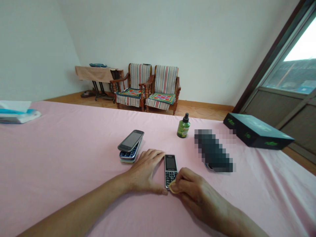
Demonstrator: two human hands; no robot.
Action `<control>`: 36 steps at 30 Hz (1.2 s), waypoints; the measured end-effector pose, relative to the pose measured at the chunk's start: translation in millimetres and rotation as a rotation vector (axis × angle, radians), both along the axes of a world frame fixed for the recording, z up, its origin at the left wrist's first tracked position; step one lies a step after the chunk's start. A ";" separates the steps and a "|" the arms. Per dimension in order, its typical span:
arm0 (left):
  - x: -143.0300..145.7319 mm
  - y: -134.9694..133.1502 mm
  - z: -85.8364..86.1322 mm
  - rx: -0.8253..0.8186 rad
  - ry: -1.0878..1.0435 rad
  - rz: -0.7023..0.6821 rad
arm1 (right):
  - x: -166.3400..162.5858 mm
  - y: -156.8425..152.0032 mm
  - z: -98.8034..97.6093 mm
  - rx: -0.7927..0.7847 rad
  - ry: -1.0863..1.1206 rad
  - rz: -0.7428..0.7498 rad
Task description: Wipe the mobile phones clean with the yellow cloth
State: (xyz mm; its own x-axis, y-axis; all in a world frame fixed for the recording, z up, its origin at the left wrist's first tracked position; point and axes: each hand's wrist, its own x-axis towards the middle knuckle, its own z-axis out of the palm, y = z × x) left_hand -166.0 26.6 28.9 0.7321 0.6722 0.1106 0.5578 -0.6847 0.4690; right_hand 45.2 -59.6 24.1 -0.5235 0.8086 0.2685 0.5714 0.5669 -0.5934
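Head view: a slim black candybar phone with a silver keypad (pixel 171 170) lies flat on the pink cloth-covered worktop (pixel 74 158), close to the person. The right hand (pixel 195 191) pinches a small yellowish pad (pixel 173 187) between its fingers against the phone's lower keys. The left hand (pixel 145 172) rests flat beside it, fingers together, thumb at the phone's bottom edge. Wiping well likely means short light strokes while the left hand steadies the phone. A stack of phones (pixel 130 147) and a green spray bottle (pixel 183 126) stand farther off.
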 end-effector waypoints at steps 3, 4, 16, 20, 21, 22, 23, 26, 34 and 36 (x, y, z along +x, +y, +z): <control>0.8 0.2 -0.8 -0.001 -0.022 0.000 | -12.3 -0.2 -0.8 0.056 -0.028 -0.004; 0.9 0.3 -1.1 0.002 -0.029 -0.001 | -16.3 0.1 -1.1 0.071 -0.039 -0.005; -0.2 -0.7 -3.4 0.053 -0.027 -0.025 | -18.8 3.0 1.5 0.023 -0.068 0.025; 1.4 -1.4 -2.6 0.066 -0.006 -0.009 | -13.7 2.5 2.2 -0.017 -0.070 0.034; 1.7 -1.5 -2.7 0.071 -0.001 -0.006 | -12.2 2.2 1.7 -0.027 -0.070 0.036; 1.8 -1.6 -2.9 0.076 0.001 -0.003 | -10.8 1.9 1.2 -0.037 -0.072 0.039; 1.8 -1.7 -3.1 0.080 0.002 -0.001 | -9.3 1.7 0.5 -0.042 -0.078 0.041; 1.3 -1.9 -3.7 0.082 0.004 -0.002 | -4.5 1.6 -1.3 -0.050 -0.096 0.054; 0.4 -1.6 -3.3 0.055 -0.002 0.014 | 3.9 4.6 -9.7 -0.097 -0.010 -0.001; 0.7 -1.3 -3.8 0.054 -0.009 0.013 | -0.2 4.1 -11.8 -0.075 0.004 -0.007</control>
State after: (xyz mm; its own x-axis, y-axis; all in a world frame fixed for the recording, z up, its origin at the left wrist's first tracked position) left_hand -165.4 25.3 25.1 0.7223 0.6742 0.1539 0.5624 -0.7022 0.4365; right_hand 45.0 -55.4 12.2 -0.5163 0.8305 0.2090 0.5727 0.5163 -0.6368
